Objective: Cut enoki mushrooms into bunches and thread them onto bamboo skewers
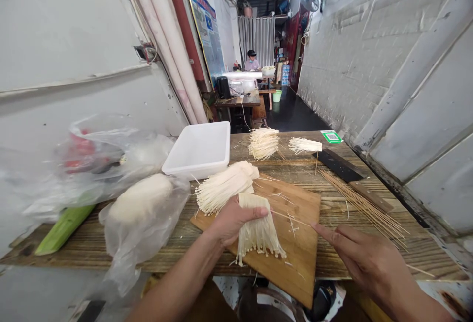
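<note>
My left hand (231, 221) is closed around a flat bunch of enoki mushrooms (258, 238), its thumb across the top and the caps hanging down over the cutting board (305, 258). A thin bamboo skewer (290, 217) runs from the bunch's right side to the fingertips of my right hand (364, 250), which pinch its other end. How deep the skewer sits in the bunch is hidden by the thumb. Behind my left hand, a larger heap of enoki (227, 186) lies on the board's far left corner. Loose mushroom strands are scattered over the board.
Loose skewers (364, 209) and a cleaver (340, 167) lie at the right. Toward the back are a skewered enoki piece (305, 145), an enoki pile (263, 142) and a white tub (199, 147). Plastic-bagged food (142, 201) and a green vegetable (66, 228) sit left. A person (253, 62) is far off.
</note>
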Demonstrator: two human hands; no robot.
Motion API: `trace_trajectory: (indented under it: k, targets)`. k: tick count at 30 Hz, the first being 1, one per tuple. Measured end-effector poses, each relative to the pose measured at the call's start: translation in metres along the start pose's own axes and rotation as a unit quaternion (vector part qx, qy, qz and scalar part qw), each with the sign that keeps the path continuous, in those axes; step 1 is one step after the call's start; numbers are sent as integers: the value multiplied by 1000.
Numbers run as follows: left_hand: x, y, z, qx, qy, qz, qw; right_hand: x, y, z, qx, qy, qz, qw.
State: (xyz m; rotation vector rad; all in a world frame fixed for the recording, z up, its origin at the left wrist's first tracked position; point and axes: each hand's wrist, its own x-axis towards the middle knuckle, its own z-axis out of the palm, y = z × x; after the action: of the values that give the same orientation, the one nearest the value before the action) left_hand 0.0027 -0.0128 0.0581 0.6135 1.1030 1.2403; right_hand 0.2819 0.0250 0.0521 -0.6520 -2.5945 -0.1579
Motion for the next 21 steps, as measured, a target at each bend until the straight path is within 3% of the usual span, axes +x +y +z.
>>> trace_trajectory:
  k: [21]
  targets:
    - [5, -5, 12, 5, -18, 20, 1000, 4, -7, 3, 4, 9, 30, 999]
